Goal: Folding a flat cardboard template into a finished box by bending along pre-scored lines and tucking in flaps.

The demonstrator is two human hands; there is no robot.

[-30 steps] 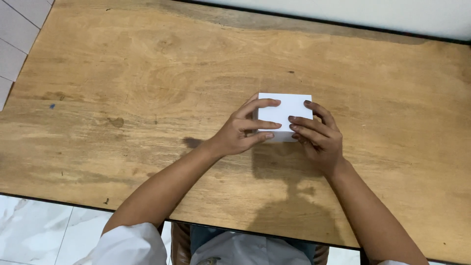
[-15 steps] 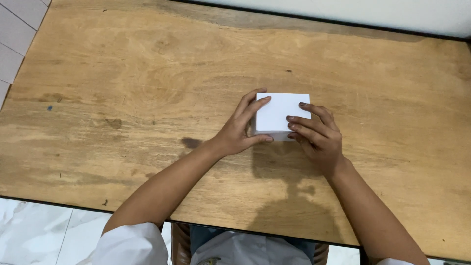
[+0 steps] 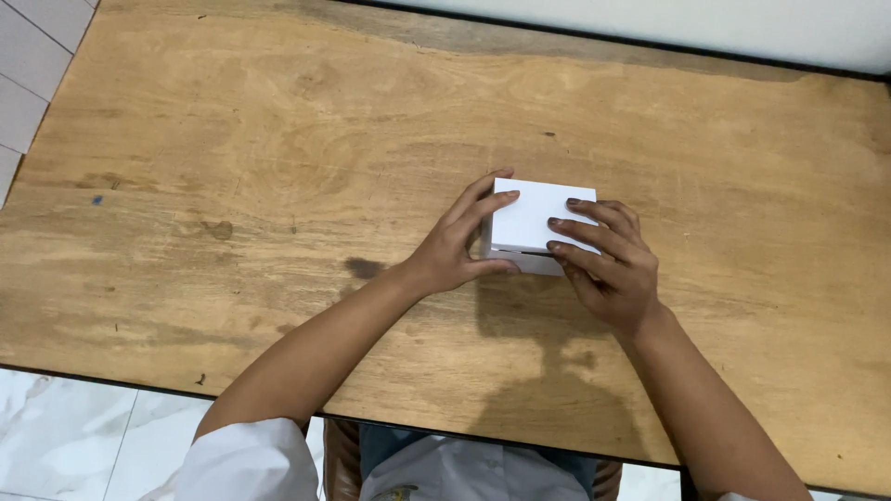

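A small white cardboard box [image 3: 534, 223], smooth and square-edged with a dark seam under its lid, sits right of centre on the worn, grainy brown wooden bench [image 3: 232, 186]. The left hand [image 3: 455, 246] clasps its left side, grip closed on it. The right hand [image 3: 608, 264] lays curled fingers [image 3: 580, 227] over the lid's right edge, clamped there.

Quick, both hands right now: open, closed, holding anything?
Left hand: fingers curled on the white box, gripping its left side.
Right hand: fingers spread over the box's right side, holding it.
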